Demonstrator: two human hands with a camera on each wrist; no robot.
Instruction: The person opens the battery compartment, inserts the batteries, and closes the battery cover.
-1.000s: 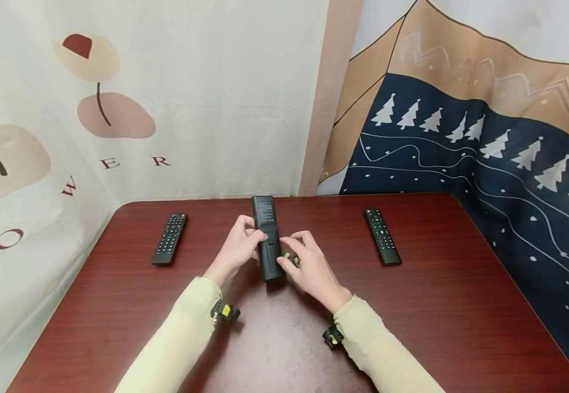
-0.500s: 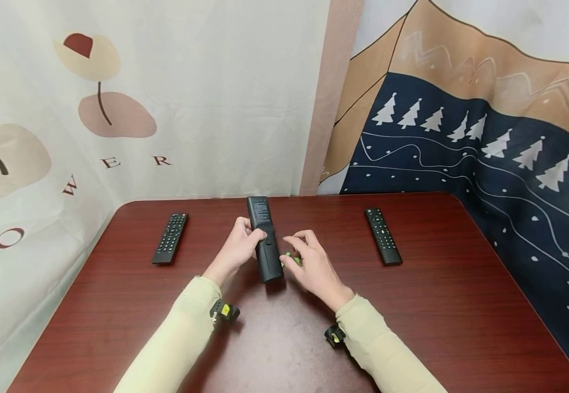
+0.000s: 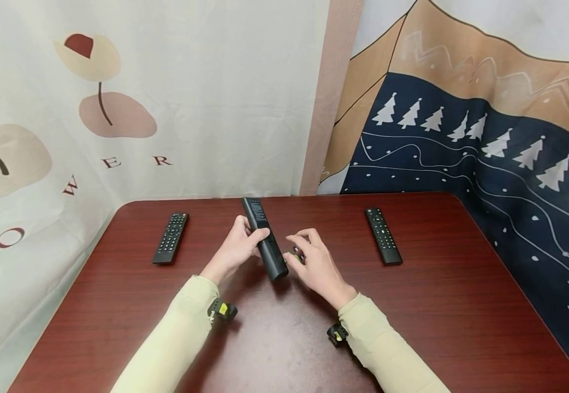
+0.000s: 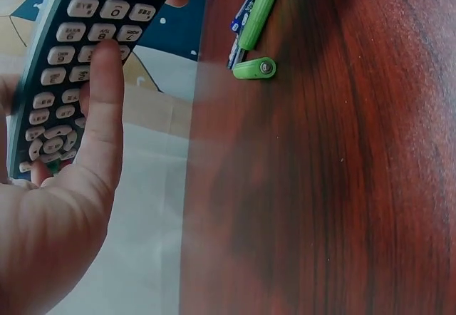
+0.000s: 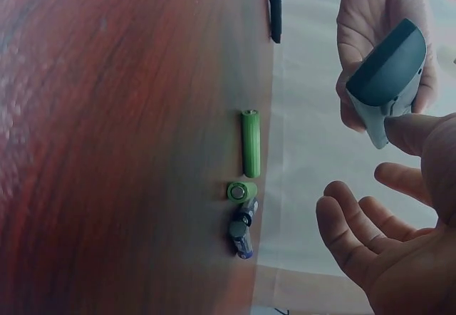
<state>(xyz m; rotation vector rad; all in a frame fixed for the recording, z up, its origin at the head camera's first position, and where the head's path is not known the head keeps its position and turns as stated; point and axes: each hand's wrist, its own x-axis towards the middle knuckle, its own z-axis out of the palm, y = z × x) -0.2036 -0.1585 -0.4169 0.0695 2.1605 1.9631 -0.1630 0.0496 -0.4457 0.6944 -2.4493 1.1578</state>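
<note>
My left hand [image 3: 237, 245] grips a black remote control [image 3: 272, 257] above the table, its labelled back facing the head camera. In the left wrist view the remote's keypad [image 4: 60, 76] shows, with a finger lying across the keys. My right hand [image 3: 318, 268] is beside the remote's lower right edge, fingers spread and loosely bent. Its thumb [image 5: 413, 133] reaches the remote's side in the right wrist view; nothing is gripped there. Below the hands lie green batteries [image 5: 251, 144] and blue batteries [image 5: 242, 238] on the table, mostly hidden behind the right hand in the head view.
On the brown wooden table [image 3: 437, 316], a second remote [image 3: 170, 238] lies at the left and a third remote [image 3: 383, 237] at the right, both keys up. A patterned curtain [image 3: 215, 98] hangs right behind the table's far edge.
The held remote has tilted, its top end moving left and its lower end swinging right and turning slightly. My right hand has shifted a little to the right.
</note>
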